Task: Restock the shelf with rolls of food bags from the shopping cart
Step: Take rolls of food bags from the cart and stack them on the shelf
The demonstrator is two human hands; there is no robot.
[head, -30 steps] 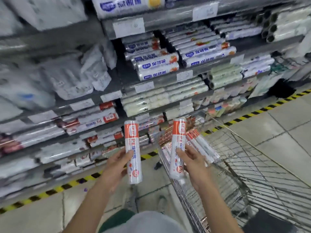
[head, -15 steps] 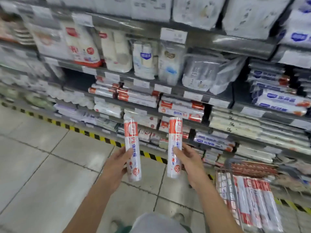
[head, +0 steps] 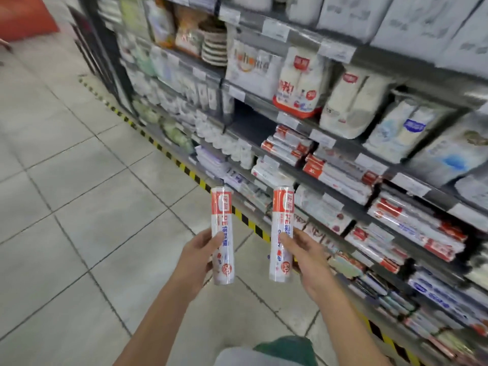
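The left hand (head: 196, 256) grips one upright food-bag roll (head: 221, 228) and the right hand (head: 303, 256) a second roll (head: 282, 225), near the shelf (head: 340, 151); both probably light, stiff, film-slick, best clasped mid-length.

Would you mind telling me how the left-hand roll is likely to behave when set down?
The roll is a smooth cylinder, so it probably rolls if laid flat. Its glossy wrap looks slippery. The left hand holds it upright by its lower half without bending, so likely stiff and light.

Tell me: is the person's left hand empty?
No, the left hand grips an upright roll of food bags.
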